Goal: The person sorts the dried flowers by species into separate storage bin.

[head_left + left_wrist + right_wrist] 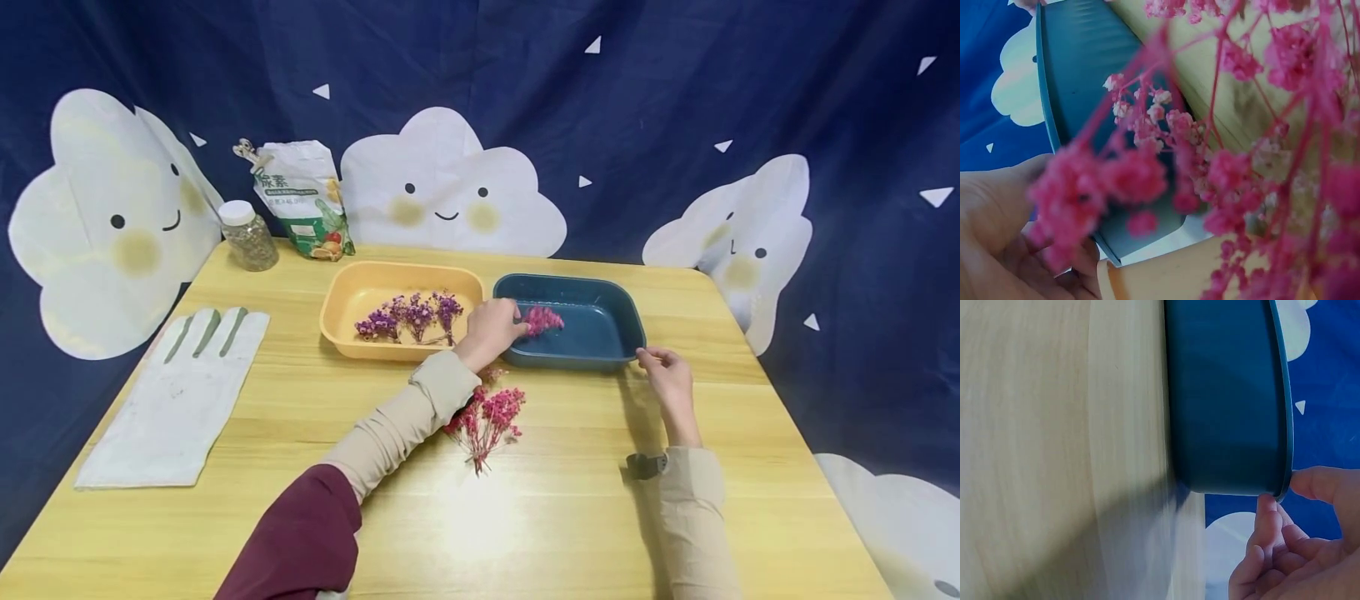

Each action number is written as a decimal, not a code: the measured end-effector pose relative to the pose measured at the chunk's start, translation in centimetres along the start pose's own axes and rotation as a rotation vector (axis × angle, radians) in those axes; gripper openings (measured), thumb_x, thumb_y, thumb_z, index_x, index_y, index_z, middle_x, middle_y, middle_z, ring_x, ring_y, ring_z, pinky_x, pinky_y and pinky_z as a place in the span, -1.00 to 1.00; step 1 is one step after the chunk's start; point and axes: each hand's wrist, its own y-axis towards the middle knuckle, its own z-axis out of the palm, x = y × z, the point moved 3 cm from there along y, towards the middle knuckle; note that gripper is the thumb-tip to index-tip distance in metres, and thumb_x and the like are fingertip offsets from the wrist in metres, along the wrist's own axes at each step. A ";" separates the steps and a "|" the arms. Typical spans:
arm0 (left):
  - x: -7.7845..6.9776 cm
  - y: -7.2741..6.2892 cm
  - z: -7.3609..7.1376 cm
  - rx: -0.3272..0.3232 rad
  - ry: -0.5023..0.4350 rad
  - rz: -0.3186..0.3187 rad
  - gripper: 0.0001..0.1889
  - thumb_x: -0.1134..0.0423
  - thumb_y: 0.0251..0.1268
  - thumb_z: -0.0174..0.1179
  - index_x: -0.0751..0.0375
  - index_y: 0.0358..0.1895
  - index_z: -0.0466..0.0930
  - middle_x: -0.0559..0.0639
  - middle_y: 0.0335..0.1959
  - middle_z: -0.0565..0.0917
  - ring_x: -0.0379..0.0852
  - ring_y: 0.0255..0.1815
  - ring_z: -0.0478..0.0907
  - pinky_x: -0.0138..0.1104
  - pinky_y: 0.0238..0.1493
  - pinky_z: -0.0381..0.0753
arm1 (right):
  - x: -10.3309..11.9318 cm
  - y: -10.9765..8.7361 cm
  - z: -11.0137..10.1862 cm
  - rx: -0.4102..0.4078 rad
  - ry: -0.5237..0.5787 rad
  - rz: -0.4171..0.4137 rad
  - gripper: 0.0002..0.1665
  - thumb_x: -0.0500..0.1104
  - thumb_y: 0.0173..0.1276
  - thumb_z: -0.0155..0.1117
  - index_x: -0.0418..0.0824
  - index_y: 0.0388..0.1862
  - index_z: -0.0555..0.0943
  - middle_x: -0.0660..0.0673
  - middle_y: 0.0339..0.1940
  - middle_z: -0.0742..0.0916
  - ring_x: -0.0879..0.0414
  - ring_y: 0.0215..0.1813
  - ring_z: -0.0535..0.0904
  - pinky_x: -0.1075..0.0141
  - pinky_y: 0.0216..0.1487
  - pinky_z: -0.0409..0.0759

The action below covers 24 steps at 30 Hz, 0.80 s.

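Observation:
A small bunch of pink dried flowers (543, 320) sticks out from the fingers of my left hand (491, 329), which holds it low over the left part of the blue basin (592, 360). My right hand (669, 379) pinches that basin's front right corner at the rim, thumb above and fingertips below in the right wrist view. More pink dried flowers (487, 421) lie on the table under my left forearm, and pink blooms (1229, 169) blur across the left wrist view. Left of the blue basin, a yellow basin (360, 346) contains several purple dried flower bunches (417, 313).
A white work glove (176, 408) lies flat on the left of the wooden table (577, 517). Behind it stand a lidded jar (251, 242) of small dried pieces and a clipped white-and-green bag (303, 200). A dark blue cloud-print curtain (525, 67) hangs behind.

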 end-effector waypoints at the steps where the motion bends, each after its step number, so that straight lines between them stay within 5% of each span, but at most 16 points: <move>1: 0.0 0.0 0.0 0.008 -0.005 -0.003 -0.73 0.02 0.27 0.23 0.15 -0.18 0.64 0.00 -0.22 0.69 -0.11 -0.36 0.61 -0.36 -0.56 0.52 | 0.0 0.0 0.0 0.003 -0.004 0.001 -0.53 -0.07 0.40 0.15 -0.44 0.07 0.51 0.13 -0.48 0.60 0.12 -0.22 0.50 0.53 -0.35 0.43; 9: 0.9 -0.4 -0.7 0.050 -0.164 0.013 -0.72 0.08 0.30 0.22 0.19 -0.08 0.63 0.01 -0.19 0.71 -0.13 -0.33 0.63 -0.37 -0.43 0.58 | 0.0 0.0 0.2 0.012 -0.003 -0.009 -0.55 -0.07 0.41 0.14 -0.43 0.05 0.52 0.13 -0.47 0.60 0.16 -0.26 0.51 0.49 -0.33 0.48; 14: 1.8 -1.5 -1.5 0.010 -0.310 0.033 -0.74 0.10 0.28 0.23 0.20 -0.11 0.62 0.01 -0.25 0.69 -0.14 -0.27 0.60 -0.36 -0.31 0.59 | 0.0 0.0 0.1 0.023 -0.013 0.000 -0.54 -0.05 0.42 0.12 -0.42 0.07 0.51 0.10 -0.43 0.60 0.11 -0.20 0.51 0.43 -0.25 0.50; 19: 2.7 -3.2 -1.9 -0.060 -0.429 0.046 -0.73 0.10 0.27 0.24 0.21 -0.11 0.63 0.03 -0.25 0.68 -0.07 -0.30 0.60 -0.31 -0.20 0.59 | 0.0 0.1 0.1 0.024 -0.010 0.001 -0.54 -0.06 0.42 0.12 -0.41 0.08 0.51 0.05 -0.37 0.62 0.09 -0.16 0.51 0.42 -0.21 0.51; 24: 3.6 -6.3 -1.8 -0.079 -0.539 0.046 -0.75 0.15 0.25 0.25 0.24 -0.12 0.64 0.04 -0.28 0.68 -0.14 -0.38 0.55 -0.37 -0.30 0.58 | -0.1 0.0 0.1 0.034 -0.006 0.007 -0.53 -0.05 0.43 0.12 -0.41 0.10 0.49 -0.04 -0.29 0.64 0.08 -0.13 0.51 0.38 -0.14 0.52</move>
